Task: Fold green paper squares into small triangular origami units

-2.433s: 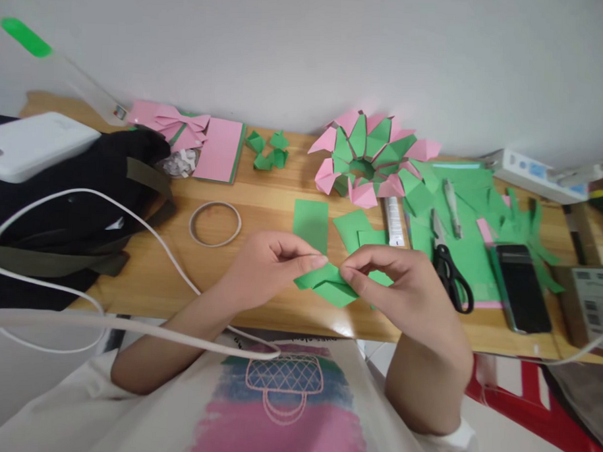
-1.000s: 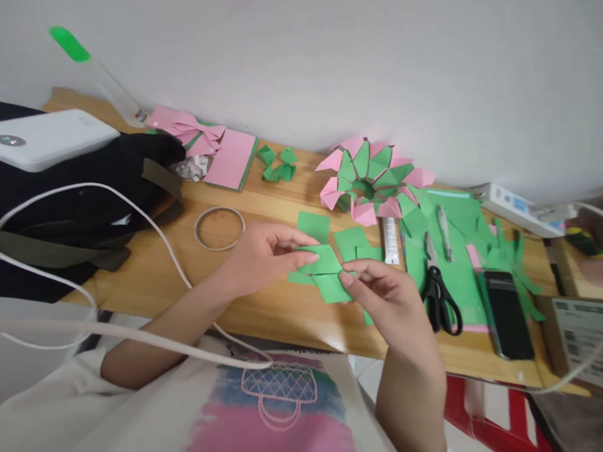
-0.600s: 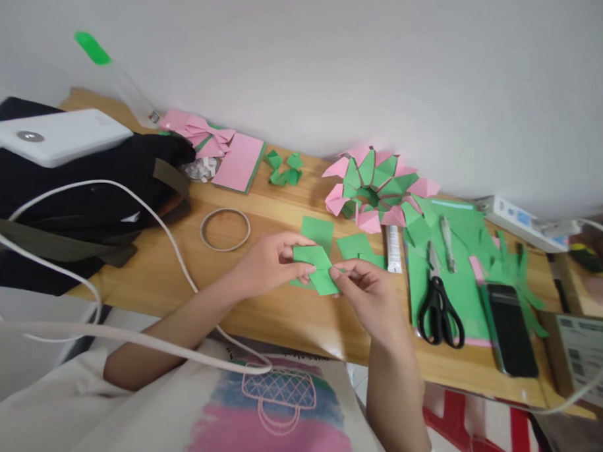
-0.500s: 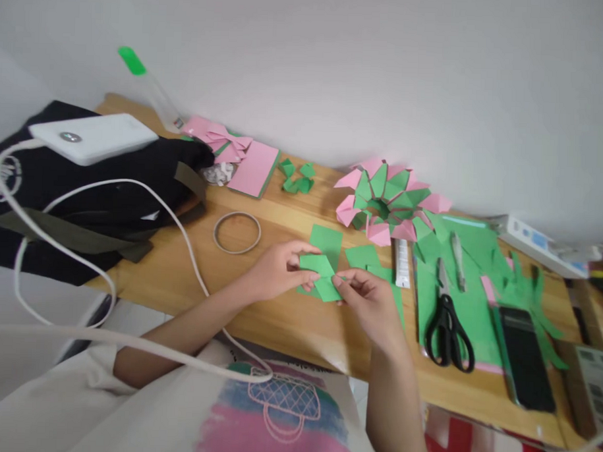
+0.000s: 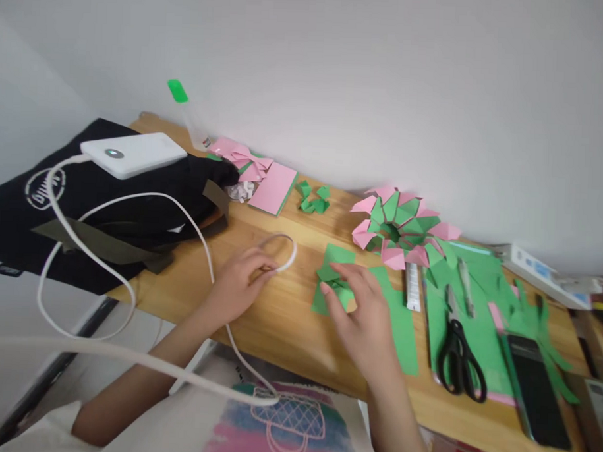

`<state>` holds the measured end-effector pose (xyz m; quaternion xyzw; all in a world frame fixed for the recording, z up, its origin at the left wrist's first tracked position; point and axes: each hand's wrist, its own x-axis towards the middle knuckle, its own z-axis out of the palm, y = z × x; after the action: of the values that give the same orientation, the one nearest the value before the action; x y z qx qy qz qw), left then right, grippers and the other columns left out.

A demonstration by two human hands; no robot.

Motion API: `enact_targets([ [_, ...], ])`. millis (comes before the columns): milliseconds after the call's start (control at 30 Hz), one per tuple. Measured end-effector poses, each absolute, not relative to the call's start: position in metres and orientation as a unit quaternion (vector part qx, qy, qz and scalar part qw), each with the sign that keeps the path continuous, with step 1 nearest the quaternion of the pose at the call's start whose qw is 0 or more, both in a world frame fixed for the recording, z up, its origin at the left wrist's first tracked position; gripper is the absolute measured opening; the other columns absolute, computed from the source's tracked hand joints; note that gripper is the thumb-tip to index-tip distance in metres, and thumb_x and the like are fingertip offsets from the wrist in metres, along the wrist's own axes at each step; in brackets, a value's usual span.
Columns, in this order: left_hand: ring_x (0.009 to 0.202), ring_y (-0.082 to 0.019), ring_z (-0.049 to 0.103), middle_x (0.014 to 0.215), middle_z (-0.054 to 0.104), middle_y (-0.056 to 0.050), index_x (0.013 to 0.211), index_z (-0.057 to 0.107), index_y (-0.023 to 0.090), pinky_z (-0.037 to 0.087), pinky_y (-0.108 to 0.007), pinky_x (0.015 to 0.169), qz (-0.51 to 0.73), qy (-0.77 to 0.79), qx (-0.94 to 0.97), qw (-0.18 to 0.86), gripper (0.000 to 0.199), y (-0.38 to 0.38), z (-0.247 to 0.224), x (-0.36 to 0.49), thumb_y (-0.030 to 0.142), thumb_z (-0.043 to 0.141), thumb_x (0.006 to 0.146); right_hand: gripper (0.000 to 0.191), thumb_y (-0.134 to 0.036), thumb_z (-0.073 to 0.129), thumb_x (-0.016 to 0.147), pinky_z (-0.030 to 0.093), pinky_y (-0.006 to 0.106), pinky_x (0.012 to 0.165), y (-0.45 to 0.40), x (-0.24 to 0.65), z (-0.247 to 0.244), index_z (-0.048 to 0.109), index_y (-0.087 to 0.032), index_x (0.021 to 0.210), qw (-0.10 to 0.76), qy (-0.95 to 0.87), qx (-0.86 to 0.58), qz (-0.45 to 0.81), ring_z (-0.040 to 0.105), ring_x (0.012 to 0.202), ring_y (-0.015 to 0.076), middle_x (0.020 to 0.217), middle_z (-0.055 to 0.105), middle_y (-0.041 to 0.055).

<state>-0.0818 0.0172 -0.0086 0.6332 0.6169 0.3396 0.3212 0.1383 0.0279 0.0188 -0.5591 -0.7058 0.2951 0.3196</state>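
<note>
Between the thumb and fingers of my left hand is the near edge of a roll of tape, its ring tilted up off the wood. My right hand hovers with thumb and fingers apart over small green paper pieces, partly covering them. A longer green strip lies just right of that hand. Behind it stands a ring of folded pink and green paper, with a white tube below it.
Black scissors, a phone and green sheets lie on the right. A black bag with a white power bank sits left; its cable loops across the table.
My left hand has left the green paper, moved left and taken hold of the tape roll. My right hand has opened, and the folded green paper now lies on the table.
</note>
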Motion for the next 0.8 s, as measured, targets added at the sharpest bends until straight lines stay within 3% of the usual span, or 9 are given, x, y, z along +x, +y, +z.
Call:
enact_targets([
  [100, 0.079, -0.018, 0.066, 0.081, 0.07, -0.004, 0.08, 0.066, 0.018, 0.053, -0.029, 0.073, 0.368, 0.543, 0.643, 0.395, 0.016, 0.007, 0.01, -0.074, 0.031, 0.058, 0.086, 0.035, -0.034, 0.059, 0.09, 0.054, 0.036, 0.082, 0.021, 0.13, 0.028, 0.059, -0.024, 0.124, 0.344, -0.679, -0.499, 0.414, 0.065, 0.092, 0.0195, 0.105, 0.069, 0.0071],
  [200, 0.074, -0.014, 0.065, 0.079, 0.07, -0.002, 0.081, 0.065, 0.017, 0.051, -0.024, 0.07, 0.413, 0.499, 0.611, 0.454, 0.012, -0.005, 0.026, -0.065, 0.027, 0.061, 0.086, 0.037, -0.031, 0.06, 0.09, 0.054, 0.033, 0.079, 0.013, 0.132, 0.035, 0.056, -0.028, 0.127, 0.402, -0.641, -0.474, 0.451, 0.065, 0.095, 0.0177, 0.107, 0.068, 0.005],
  [267, 0.077, -0.013, 0.063, 0.082, 0.07, -0.001, 0.085, 0.068, 0.018, 0.051, -0.022, 0.073, 0.438, 0.467, 0.59, 0.491, 0.005, -0.013, 0.034, -0.059, 0.021, 0.064, 0.084, 0.034, -0.028, 0.061, 0.089, 0.053, 0.033, 0.081, 0.006, 0.135, 0.039, 0.059, -0.029, 0.124, 0.413, -0.66, -0.477, 0.406, 0.063, 0.096, 0.0177, 0.109, 0.067, 0.0048],
  [467, 0.079, -0.013, 0.061, 0.085, 0.067, 0.001, 0.117, 0.068, 0.028, 0.05, -0.023, 0.079, 0.45, 0.401, 0.632, 0.487, 0.033, -0.036, 0.045, -0.05, 0.018, 0.064, 0.086, 0.028, -0.022, 0.061, 0.089, 0.052, 0.036, 0.079, -0.024, 0.142, 0.044, 0.062, -0.029, 0.116, 0.416, -0.72, -0.484, 0.274, 0.061, 0.096, 0.0195, 0.109, 0.066, 0.0058],
  [800, 0.073, -0.011, 0.061, 0.085, 0.069, 0.0, 0.1, 0.068, 0.02, 0.05, -0.022, 0.069, 0.447, 0.35, 0.69, 0.449, 0.017, -0.054, 0.049, -0.036, 0.012, 0.061, 0.087, 0.024, -0.021, 0.061, 0.088, 0.051, 0.04, 0.089, -0.054, 0.151, 0.037, 0.063, -0.026, 0.111, 0.443, -0.722, -0.497, 0.19, 0.061, 0.103, 0.0218, 0.106, 0.064, 0.0073],
])
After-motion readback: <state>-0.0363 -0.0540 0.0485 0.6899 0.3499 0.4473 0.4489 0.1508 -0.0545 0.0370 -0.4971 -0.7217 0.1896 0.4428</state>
